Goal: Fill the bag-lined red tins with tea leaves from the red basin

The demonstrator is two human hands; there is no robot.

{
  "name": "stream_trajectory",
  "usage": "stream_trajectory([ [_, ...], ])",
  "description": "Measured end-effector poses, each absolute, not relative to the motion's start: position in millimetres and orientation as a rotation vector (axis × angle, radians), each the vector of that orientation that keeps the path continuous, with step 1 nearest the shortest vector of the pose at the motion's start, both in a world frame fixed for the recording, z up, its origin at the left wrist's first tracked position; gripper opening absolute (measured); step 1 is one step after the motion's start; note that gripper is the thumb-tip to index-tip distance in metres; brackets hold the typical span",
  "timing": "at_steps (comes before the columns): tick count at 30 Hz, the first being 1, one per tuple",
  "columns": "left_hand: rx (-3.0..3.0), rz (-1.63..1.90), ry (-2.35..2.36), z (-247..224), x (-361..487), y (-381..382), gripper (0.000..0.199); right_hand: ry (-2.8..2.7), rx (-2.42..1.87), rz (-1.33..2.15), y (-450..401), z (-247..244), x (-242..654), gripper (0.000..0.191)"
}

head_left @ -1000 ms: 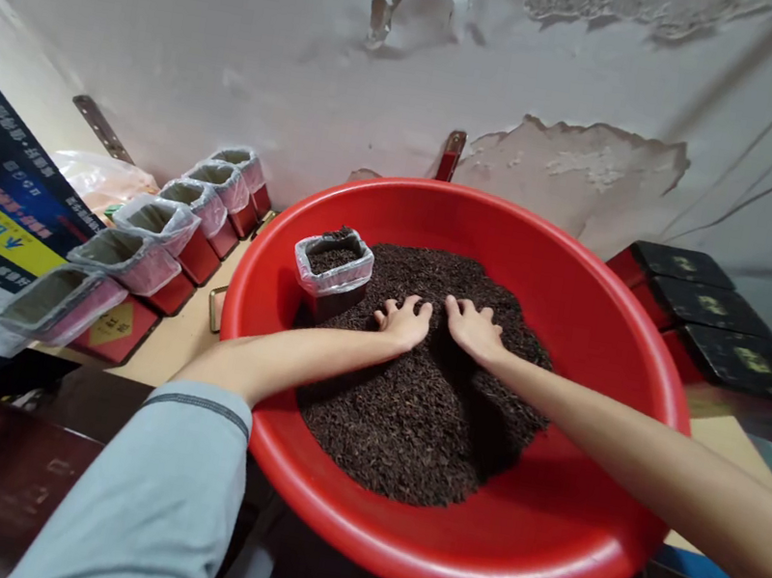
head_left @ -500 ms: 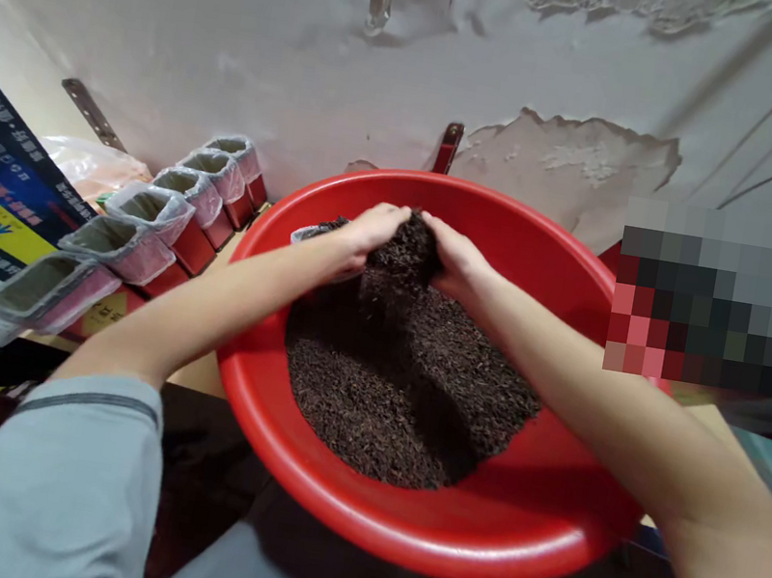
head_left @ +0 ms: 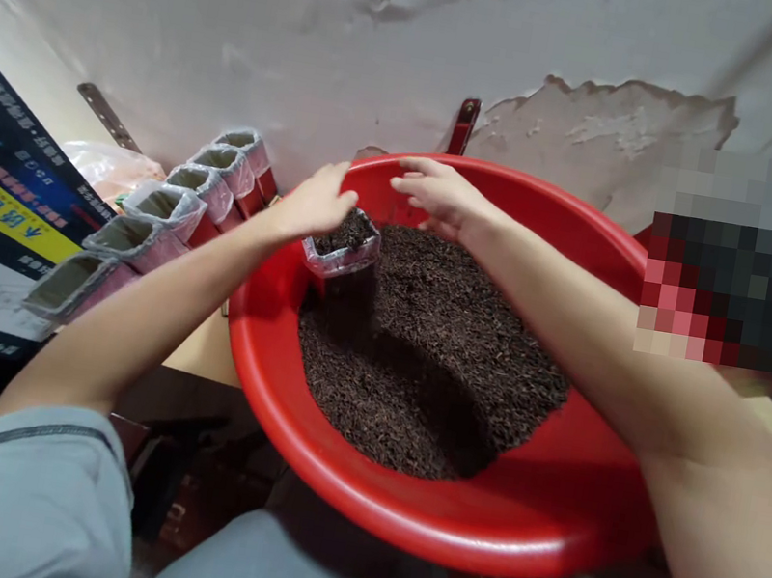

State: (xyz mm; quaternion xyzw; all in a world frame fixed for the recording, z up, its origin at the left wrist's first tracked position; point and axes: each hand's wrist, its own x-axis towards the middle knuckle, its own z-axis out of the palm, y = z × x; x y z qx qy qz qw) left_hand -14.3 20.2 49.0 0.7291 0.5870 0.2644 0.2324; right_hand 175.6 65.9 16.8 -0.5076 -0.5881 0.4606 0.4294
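A wide red basin [head_left: 435,531] holds a bed of dark brown tea-like bits [head_left: 417,372]. At the basin's left inside stands a small container lined with clear plastic [head_left: 342,263], filled near its top with the same dark bits. My left hand [head_left: 318,200] is over that container's back left corner, thumb and fingers apart, with nothing seen in it. Over the back of the basin, to the right of the container, my right hand [head_left: 441,195] hangs with spread fingers and holds nothing.
Several red boxes with clear plastic liners [head_left: 165,205] stand in a row on the left, beside a large printed carton [head_left: 1,218]. Behind the basin is a peeling wall [head_left: 252,24]. A blurred patch covers the right side.
The clump of dark bits between my hands is gone. My hands have moved apart, the left one going left, and the lined container now shows. The view has shifted slightly.
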Motion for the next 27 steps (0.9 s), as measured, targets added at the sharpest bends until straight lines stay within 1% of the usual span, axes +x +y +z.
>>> stream_trajectory([
  [1,2.173,0.68,1.562,42,-6,12,0.045,-1.572,-1.328,1.013,66,5,193,0.043],
  [3,2.351,0.524,1.461,22,12,-7,0.05,-1.795,-1.512,0.726,63,-25,229,0.051],
  [5,2.313,0.204,1.43,-7,27,-26,0.059,-1.912,-1.757,0.515,56,-59,259,0.061],
  [7,2.125,-0.157,1.536,-35,33,-41,0.079,-1.947,-1.982,0.503,46,-91,274,0.066],
  [8,2.032,-0.281,1.607,-48,35,-45,0.088,-1.951,-2.071,0.532,41,-103,276,0.069],
  [10,1.884,-0.368,1.727,-66,36,-47,0.098,-1.93,-2.18,0.578,33,-121,267,0.075],
  [12,1.748,-0.255,1.78,-76,42,-44,0.097,-1.857,-2.225,0.575,26,-127,250,0.08],
  [15,1.444,-0.011,1.807,-86,61,-36,0.088,-1.748,-2.229,0.622,21,-126,231,0.077],
  [18,1.272,0.126,1.816,-98,81,-30,0.078,-1.749,-2.177,0.74,17,-126,226,0.067],
  [21,1.203,0.262,1.76,-109,91,-27,0.071,-1.704,-2.085,0.829,13,-130,223,0.054],
  [24,1.155,0.378,1.691,-115,91,-23,0.069,-1.485,-1.927,1.018,6,-129,213,0.038],
  [27,1.142,0.463,1.622,-108,90,-16,0.071,-1.252,-1.76,1.186,0,-119,204,0.031],
])
